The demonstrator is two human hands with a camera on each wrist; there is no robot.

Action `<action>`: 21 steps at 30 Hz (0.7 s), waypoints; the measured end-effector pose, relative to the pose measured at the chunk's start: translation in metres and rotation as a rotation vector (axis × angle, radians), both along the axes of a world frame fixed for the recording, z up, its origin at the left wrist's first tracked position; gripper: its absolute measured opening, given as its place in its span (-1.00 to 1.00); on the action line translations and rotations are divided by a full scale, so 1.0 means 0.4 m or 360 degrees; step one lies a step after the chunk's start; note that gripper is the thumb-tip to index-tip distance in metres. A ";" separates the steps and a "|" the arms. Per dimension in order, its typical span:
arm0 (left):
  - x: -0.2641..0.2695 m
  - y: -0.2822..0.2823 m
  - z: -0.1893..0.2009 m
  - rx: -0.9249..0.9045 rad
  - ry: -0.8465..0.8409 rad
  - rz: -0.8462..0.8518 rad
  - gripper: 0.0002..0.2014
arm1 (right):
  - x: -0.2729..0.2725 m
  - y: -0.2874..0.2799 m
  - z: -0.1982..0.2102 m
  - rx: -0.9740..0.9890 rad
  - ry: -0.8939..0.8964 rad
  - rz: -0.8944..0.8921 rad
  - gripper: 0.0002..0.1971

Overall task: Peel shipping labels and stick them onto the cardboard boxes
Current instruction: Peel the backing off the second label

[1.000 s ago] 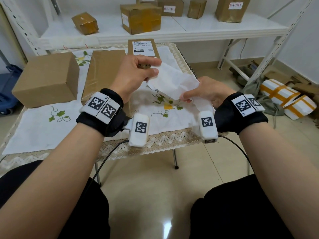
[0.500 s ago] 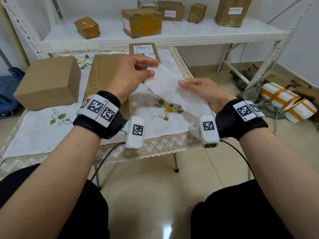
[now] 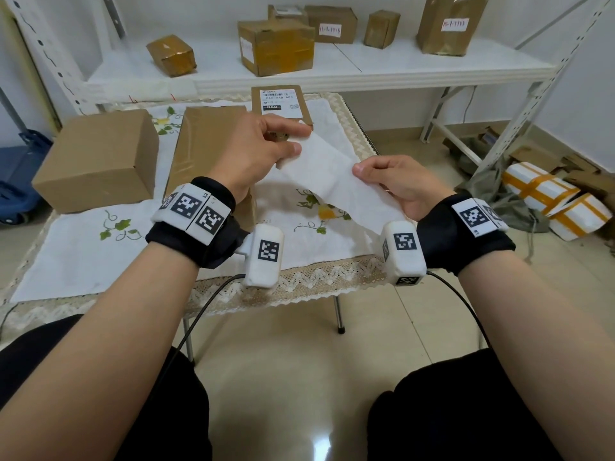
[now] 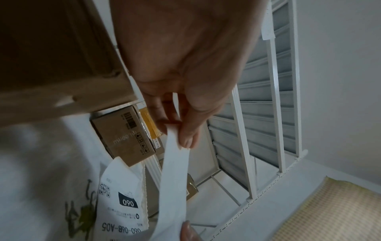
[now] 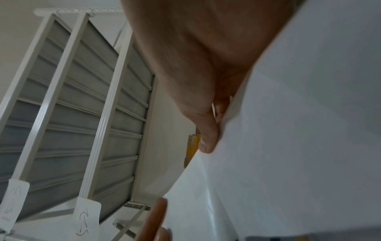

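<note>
Label (image 3: 332, 176) mid-peel, frame centre, above table (image 3: 66, 261): pinched at top by left hand (image 3: 256, 151), lower edge by right hand (image 3: 396, 181). One box (image 3: 281, 104) upper centre already labelled; two boxes (image 3: 96, 158) at left still bare.

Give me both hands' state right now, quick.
Left hand: pinches the upper end of the white label sheet between thumb and fingers.
Right hand: pinches the same sheet lower down.

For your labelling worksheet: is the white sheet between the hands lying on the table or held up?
Held up: left hand and right hand pinch the white sheet.
</note>
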State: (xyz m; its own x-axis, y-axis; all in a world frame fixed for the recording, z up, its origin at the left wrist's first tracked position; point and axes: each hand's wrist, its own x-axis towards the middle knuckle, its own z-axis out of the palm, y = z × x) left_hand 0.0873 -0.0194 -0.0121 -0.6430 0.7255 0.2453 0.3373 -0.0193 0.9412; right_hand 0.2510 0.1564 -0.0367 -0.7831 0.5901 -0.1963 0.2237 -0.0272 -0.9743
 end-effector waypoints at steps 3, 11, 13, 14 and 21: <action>0.004 0.003 -0.003 -0.0025 -0.0055 0.0025 -0.74 | 0.001 0.004 -0.002 -0.0091 -0.0016 -0.0057 -0.89; 0.006 0.005 -0.004 -0.0034 -0.0148 0.0091 -0.76 | -0.006 0.004 0.000 -0.0203 -0.0119 -0.0108 -0.87; 0.006 0.007 -0.004 -0.0029 -0.0155 0.0107 -0.75 | -0.006 0.009 -0.002 -0.0221 -0.0159 -0.0123 -0.88; 0.006 0.008 -0.005 -0.0028 -0.0154 0.0115 -0.75 | -0.006 0.011 -0.003 -0.0227 -0.0179 -0.0130 -0.89; 0.006 0.010 -0.006 -0.0035 -0.0161 0.0153 -0.75 | -0.002 0.014 -0.006 -0.0249 -0.0261 -0.0122 -0.87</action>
